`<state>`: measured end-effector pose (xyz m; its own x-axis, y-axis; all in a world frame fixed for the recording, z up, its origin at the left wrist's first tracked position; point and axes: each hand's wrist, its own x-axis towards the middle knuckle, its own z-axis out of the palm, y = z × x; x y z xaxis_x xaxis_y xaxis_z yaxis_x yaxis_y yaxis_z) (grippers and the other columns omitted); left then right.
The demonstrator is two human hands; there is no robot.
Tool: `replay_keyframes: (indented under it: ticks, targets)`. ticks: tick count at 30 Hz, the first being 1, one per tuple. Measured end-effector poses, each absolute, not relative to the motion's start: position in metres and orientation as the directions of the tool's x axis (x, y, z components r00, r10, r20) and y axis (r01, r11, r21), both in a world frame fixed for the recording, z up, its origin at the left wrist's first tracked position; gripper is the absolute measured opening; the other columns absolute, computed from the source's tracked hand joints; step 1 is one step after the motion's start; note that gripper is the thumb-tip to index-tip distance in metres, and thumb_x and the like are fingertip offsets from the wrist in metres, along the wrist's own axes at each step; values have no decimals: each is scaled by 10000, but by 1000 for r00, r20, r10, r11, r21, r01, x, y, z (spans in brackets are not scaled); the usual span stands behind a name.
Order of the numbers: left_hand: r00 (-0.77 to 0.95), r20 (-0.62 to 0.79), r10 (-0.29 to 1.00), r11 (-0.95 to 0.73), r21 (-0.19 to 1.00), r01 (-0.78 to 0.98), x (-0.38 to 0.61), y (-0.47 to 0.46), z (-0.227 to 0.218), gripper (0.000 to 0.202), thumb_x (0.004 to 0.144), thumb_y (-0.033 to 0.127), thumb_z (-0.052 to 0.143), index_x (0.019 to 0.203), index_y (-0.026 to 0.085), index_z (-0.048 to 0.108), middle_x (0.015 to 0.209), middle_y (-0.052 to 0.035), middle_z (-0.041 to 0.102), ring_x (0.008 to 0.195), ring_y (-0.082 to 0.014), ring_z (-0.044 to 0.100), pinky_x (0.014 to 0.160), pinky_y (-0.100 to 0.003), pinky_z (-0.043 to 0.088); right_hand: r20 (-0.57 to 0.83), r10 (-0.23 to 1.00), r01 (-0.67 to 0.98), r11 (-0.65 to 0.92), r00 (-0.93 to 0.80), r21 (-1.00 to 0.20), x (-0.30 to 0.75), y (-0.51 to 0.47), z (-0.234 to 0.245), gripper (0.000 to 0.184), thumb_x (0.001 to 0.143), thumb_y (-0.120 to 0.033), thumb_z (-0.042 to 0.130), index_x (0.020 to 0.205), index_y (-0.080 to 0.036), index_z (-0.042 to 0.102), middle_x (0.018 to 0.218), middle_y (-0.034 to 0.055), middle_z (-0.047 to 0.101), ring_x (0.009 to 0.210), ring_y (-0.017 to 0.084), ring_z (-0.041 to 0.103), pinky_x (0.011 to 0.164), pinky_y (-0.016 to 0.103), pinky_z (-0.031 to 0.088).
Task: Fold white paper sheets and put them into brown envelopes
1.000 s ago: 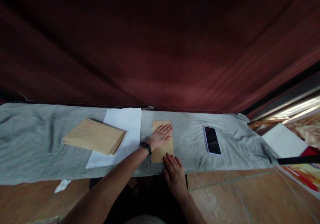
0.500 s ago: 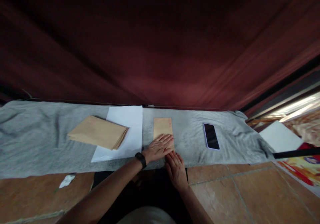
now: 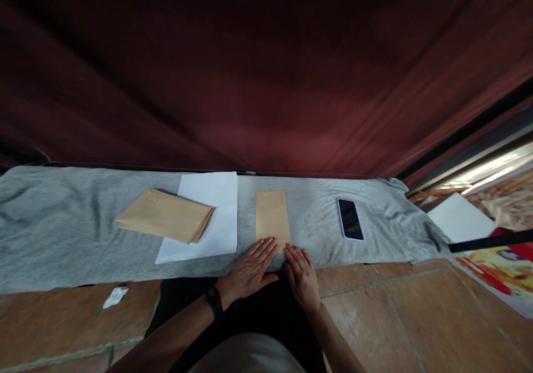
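You have both hands at the near end of the single brown envelope (image 3: 272, 215), which lies flat on the cloth-covered bench (image 3: 316, 217) straight in front of you, its long side running toward 12 o'clock. Your left hand (image 3: 252, 268) is palm down and unclenched, the fingers stretched close side by side, and their tips rest on the envelope's 6 o'clock edge; the thumb stands apart from them. On this wrist you wear a dark watch (image 3: 214, 305). Your right hand (image 3: 302, 276) is also laid flat, not clamped on anything, with its fingertips at the 5 o'clock corner. Between the two hands there is a small gap.

Taking the envelope as the clock's centre, the stack of brown envelopes (image 3: 166, 216) is at 9 o'clock, partly over the white paper (image 3: 219, 217) (the stack's edges are a little fanned). At 3 o'clock lies a phone (image 3: 350, 219), dark screen upward, in a pale purple case. A white scrap (image 3: 115, 297) is on the tiled floor (image 3: 353, 323), toward 8 o'clock.
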<state>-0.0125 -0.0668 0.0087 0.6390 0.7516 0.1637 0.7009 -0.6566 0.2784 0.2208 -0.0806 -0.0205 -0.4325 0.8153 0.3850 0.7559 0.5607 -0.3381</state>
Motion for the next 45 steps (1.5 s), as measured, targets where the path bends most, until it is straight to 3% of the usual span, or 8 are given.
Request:
replay_keyframes:
  ticks: [4, 7, 12, 19, 31, 34, 38, 45]
  targets:
    - [633, 198, 748, -663, 174, 729, -18, -76, 5, 746, 1006, 572, 427, 1584, 132, 256, 1636, -143, 321, 1528, -252, 268, 1245, -402, 211, 344, 842, 742, 532, -415, -408, 220, -70, -11, 485, 1054, -233, 381, 1539, -219, 402, 1494, 83, 550, 1416, 216, 477, 1216, 499, 343]
    - [631, 208, 748, -660, 131, 739, -18, -76, 0, 771, 989, 602, 439, 1569, 116, 292, 1610, -157, 370, 1511, -262, 311, 1239, -410, 226, 287, 802, 667, 596, -524, -447, 209, -51, -4, 508, 1062, -297, 381, 1563, -216, 356, 1542, 74, 494, 1442, 204, 440, 1201, 463, 378]
    - [629, 224, 744, -661, 112, 742, -17, -74, -8, 779, 973, 608, 469, 1557, 114, 328, 1560, -160, 452, 1483, -267, 367, 1239, -428, 236, 218, 738, 641, 667, -639, -379, 189, -8, -3, 506, 1066, -347, 376, 1556, -221, 376, 1584, 63, 430, 1470, 213, 396, 1225, 462, 322]
    - [626, 208, 751, -653, 103, 750, -17, -74, -6, 763, 964, 552, 538, 1594, 226, 257, 1648, -65, 318, 1519, -245, 293, 1238, -417, 244, 207, 787, 751, 616, -581, -236, 180, 48, -14, 569, 1058, -369, 354, 1595, -198, 276, 1639, 66, 310, 1515, 221, 307, 1241, 450, 255]
    - [621, 213, 755, -649, 105, 753, -17, -73, -1, 693, 972, 530, 537, 1564, 230, 335, 1629, -79, 358, 1501, -251, 335, 1218, -425, 290, 214, 890, 875, 443, -402, -198, 165, 102, -9, 587, 1063, -414, 332, 1558, -99, 349, 1604, 141, 364, 1489, 263, 357, 1226, 477, 250]
    - [616, 221, 756, -646, 100, 757, -17, -74, -1, 683, 977, 523, 530, 1565, 234, 334, 1620, -79, 375, 1492, -248, 353, 1216, -425, 293, 229, 849, 829, 520, -476, -207, 163, 82, -8, 586, 1060, -404, 360, 1571, -120, 323, 1608, 133, 359, 1500, 258, 336, 1235, 491, 235]
    - [627, 224, 746, -654, 74, 753, -18, -75, -5, 716, 966, 552, 536, 1561, 203, 345, 1587, -97, 430, 1463, -257, 401, 1214, -424, 291, 177, 686, 650, 727, -706, -223, 165, 49, -7, 539, 1060, -380, 389, 1575, -235, 324, 1631, 54, 333, 1512, 214, 311, 1247, 461, 232]
    - [617, 231, 752, -642, 46, 765, -18, -75, -13, 721, 969, 541, 536, 1576, 222, 313, 1612, -83, 389, 1476, -252, 380, 1211, -419, 297, 146, 649, 610, 756, -747, -238, 154, 55, 0, 483, 1077, -402, 346, 1542, -281, 389, 1629, 7, 351, 1506, 202, 319, 1254, 469, 215]
